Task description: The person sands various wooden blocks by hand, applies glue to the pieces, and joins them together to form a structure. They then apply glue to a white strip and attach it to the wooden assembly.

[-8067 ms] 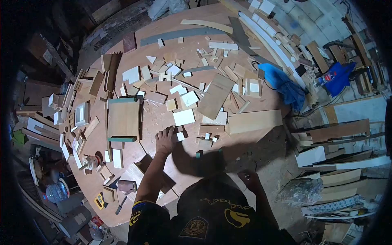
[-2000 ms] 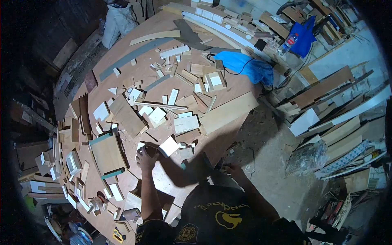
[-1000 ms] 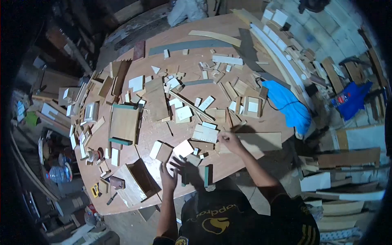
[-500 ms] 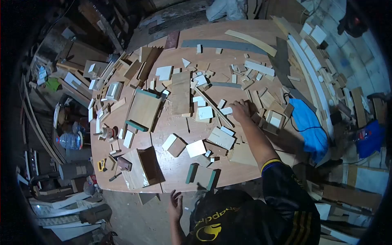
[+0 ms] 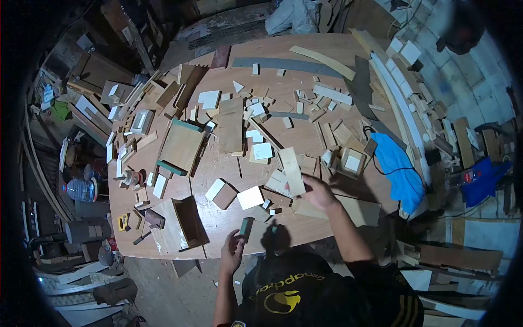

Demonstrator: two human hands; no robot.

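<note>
Holding a narrow wooden strip [image 5: 291, 170] just picked from the scatter, the right hand [image 5: 318, 193] had its fingers closed around the strip's near end, the piece lifted over the round worktable [image 5: 348, 143]. By my reading, the step was fetching a part for the small green-edged assembly [image 5: 256, 233] at the table's near edge. The left hand [image 5: 233, 252] touched that assembly's left end, fingers loosely curled. Next would need carrying the strip near and aligning it.
</note>
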